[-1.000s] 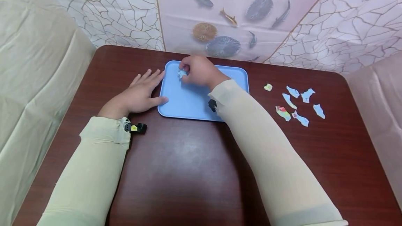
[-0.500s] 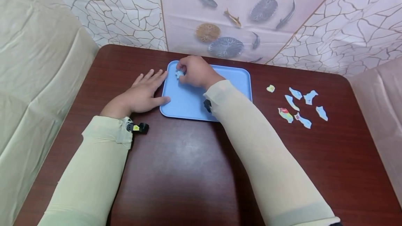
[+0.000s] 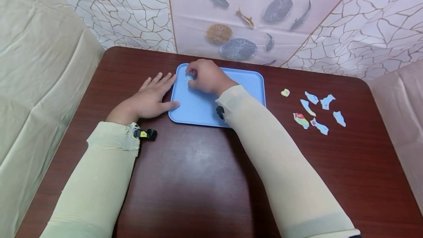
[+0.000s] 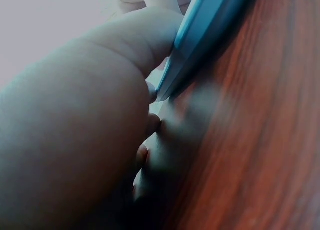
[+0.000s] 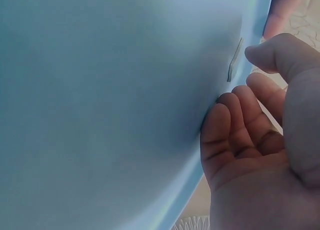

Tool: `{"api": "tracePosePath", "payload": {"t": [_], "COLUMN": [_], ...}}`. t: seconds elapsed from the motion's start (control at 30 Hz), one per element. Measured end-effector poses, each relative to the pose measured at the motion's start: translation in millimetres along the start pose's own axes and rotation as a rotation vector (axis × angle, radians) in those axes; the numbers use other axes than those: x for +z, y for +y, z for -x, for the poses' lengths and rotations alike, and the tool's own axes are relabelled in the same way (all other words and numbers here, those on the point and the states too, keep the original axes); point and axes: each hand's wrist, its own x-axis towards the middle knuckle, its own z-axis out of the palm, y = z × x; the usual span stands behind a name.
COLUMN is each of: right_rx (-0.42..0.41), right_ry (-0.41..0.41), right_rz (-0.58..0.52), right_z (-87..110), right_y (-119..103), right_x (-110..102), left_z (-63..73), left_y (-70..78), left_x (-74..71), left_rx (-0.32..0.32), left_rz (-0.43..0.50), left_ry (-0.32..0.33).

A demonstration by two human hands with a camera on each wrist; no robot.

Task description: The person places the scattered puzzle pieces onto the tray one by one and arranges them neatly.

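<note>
On the light-blue tray (image 3: 205,109), near its far left corner, lies a small pale-blue puzzle piece (image 3: 188,78) with an uneven outline. My right hand (image 3: 209,77) is over it, thumb and forefinger on either side. In the right wrist view the piece (image 5: 234,61) lies on the tray, and a narrow gap separates it from the thumb tip; the other fingers are loosely bent by the rim. My left hand (image 3: 145,100) lies with spread fingers at the tray's left edge. Its thumb rests on the rim, and the other fingers reach along the table.
Right of the tray, several flat irregular pieces lie on the dark wooden table (image 3: 198,179). They include a yellow one (image 3: 285,92), a red-and-yellow one (image 3: 301,121) and pale-blue ones (image 3: 327,102). A patterned cloth (image 3: 244,10) hangs behind the table's far edge.
My right hand has shifted the puzzle piece slightly left on the tray, and the piece now lies flat. The left hand stays at the tray's edge. The head view has shifted a little.
</note>
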Motion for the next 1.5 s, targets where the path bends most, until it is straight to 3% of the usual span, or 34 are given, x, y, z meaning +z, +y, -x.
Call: {"api": "tracePosePath", "payload": {"t": [0.33, 0.67, 0.83, 0.97, 1.17, 1.33, 1.5], "right_rx": [-0.095, -0.163, -0.148, -0.094, 0.041, 0.225, 0.423], "right_ry": [0.024, 0.115, 0.17, 0.213, 0.215, 0.235, 0.159], "right_rz": [0.007, -0.032, -0.015, 0.003, 0.069, 0.031, -0.04], "right_z": [24.0, 71.9, 102.6, 132.6, 182.4, 224.6, 250.0], "right_y": [8.1, 26.8, 40.0, 49.9, 64.9, 81.6, 94.7], "right_x": [-9.1, -16.5, -27.7, -46.4, -84.6, -108.7, -120.3], "left_z": [-0.8, -0.2, 0.7, 2.2, 2.6, 1.5, 2.3], "left_y": [0.1, -0.5, 0.5, 2.4, 3.8, 3.6, 2.9], "left_x": [-0.5, -0.3, -0.2, -0.3, -0.4, 0.8, 0.9], "left_rx": [0.005, -0.005, 0.004, 0.005, 0.002, 0.004, -0.002], "left_rz": [0.005, 0.006, 0.013, 0.015, 0.015, 0.01, 0.007], "left_ry": [-0.002, -0.001, 0.002, -0.003, -0.009, -0.006, -0.007]}}
